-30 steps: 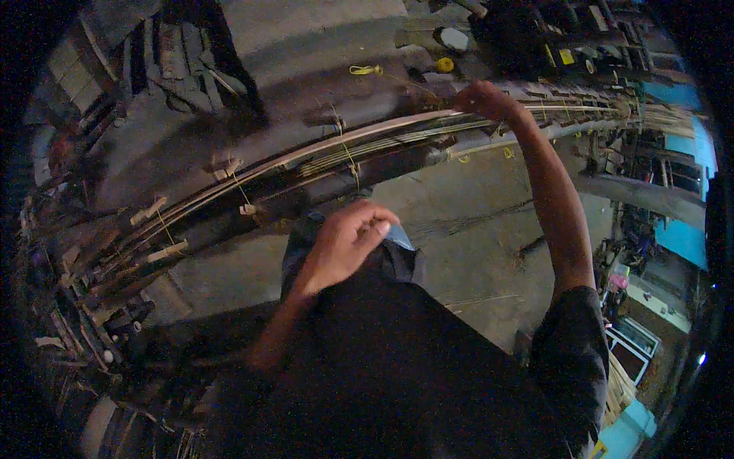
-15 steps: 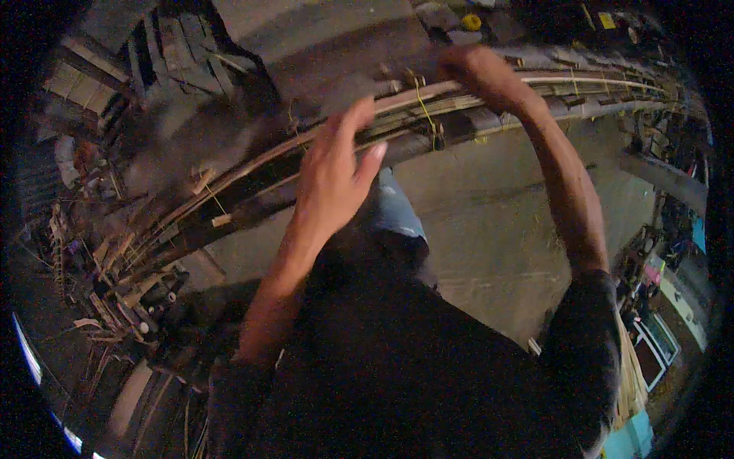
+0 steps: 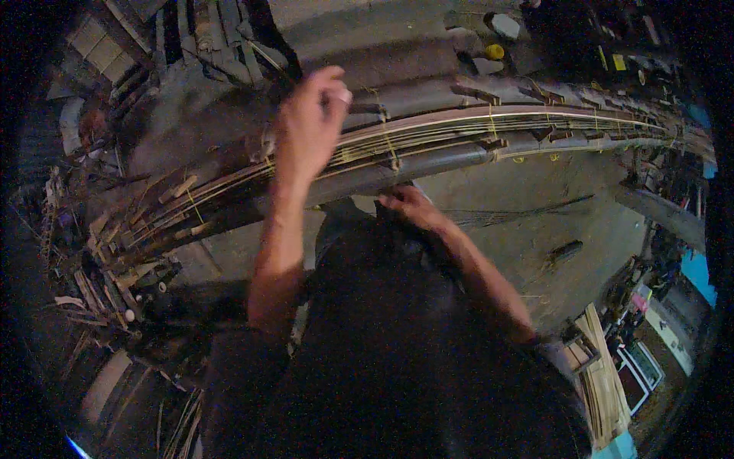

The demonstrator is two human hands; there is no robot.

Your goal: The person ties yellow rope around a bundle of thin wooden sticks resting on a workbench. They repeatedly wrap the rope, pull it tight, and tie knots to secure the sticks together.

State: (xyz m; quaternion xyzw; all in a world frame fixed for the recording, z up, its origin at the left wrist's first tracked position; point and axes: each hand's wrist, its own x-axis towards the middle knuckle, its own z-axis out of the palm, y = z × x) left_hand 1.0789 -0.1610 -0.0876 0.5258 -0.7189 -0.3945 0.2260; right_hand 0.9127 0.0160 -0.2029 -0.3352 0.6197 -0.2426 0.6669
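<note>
A long bundle of thin, pale strips, perhaps split bamboo or cane, runs in a curve between two dark poles. Yellow ties cross it at intervals. Raised over the far side of the bundle, my left hand has its fingers bent and a gap before the thumb; it is slightly blurred and nothing shows in it. My right hand is drawn in near my body, just below the near pole. Its fingers are curled together; what they hold, if anything, is hidden.
Short wooden pegs stick out along the far pole. Scrap wood lies at the left, and dark slats stand at the far left. Pale flat strips and a white-framed panel are at the lower right.
My right hand has come back from the far side of the bundle to near my body. My left hand has moved up and slightly left, its fingers more bent. The view has shifted.
</note>
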